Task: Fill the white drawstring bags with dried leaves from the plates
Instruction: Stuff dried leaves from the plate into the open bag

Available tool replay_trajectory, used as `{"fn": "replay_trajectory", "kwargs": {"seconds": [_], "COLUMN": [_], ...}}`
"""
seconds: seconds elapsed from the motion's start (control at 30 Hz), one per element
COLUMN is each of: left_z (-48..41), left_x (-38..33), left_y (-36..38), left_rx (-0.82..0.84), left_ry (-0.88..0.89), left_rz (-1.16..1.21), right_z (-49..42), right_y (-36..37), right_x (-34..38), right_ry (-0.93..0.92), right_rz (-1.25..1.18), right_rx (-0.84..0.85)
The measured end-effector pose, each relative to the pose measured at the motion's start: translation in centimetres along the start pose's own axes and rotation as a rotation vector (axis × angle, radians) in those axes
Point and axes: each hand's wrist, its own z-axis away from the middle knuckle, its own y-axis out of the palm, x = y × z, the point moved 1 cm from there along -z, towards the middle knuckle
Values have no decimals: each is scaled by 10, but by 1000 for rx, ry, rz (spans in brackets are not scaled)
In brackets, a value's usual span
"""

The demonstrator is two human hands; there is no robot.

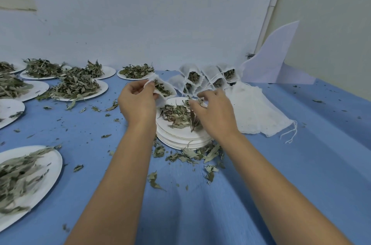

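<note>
**Left hand holds a bag open, right hand pinches leaves over the plate stack**

- Blue cloth-covered table: back edge butts the pale wall, right edge runs diagonally at upper right. Widest free stretch is the right half, cloth with only leaf crumbs. A second bare strip lies near-centre, between the forearms.
- Left side is crowded: 8 single white plates. 7 carry dried leaves, 1 at the left frame edge is mostly bare. The nearest plate is cut by the frame.
- White sheet leans against the back right corner.
- Heap of empty white bags lies just right of the plate stack, strings trailing toward the near side. Count cannot be told.
- 1 plate stack at centre, leaf pile on its top plate. Spilled leaves lie on the cloth against its near rim.
- Filled bags are clustered behind the stack, mouths open. At least 4 show leaves; exact count unclear.
- Left hand: thumb and fingers pinch the rim of 1 drawstring bag, mouth open toward the right, leaves inside, above the stack's far left edge.
- Right hand: fingertips bunched, pinching a leaf tuft over the top plate, near the bag mouth.
</note>
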Motion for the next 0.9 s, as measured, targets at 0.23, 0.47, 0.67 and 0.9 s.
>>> {"fn": "replay_trajectory", "kwargs": {"seconds": [0.23,0.47,0.67,0.9], "left_z": [-3,-3,-3,-4], "left_x": [-3,-4,-3,-12], "left_y": [0,-1,0,-2], "left_rx": [-59,-69,-73,-156], "left_ry": [0,-4,-12,104], "left_rz": [89,115,115,219], "right_z": [-13,-9,-9,-6], "right_y": [30,42,38,37], "right_x": [0,3,5,16], "right_ry": [-32,-249,-211,-81], "right_rz": [81,24,31,41], "right_rx": [494,341,259,216]}}
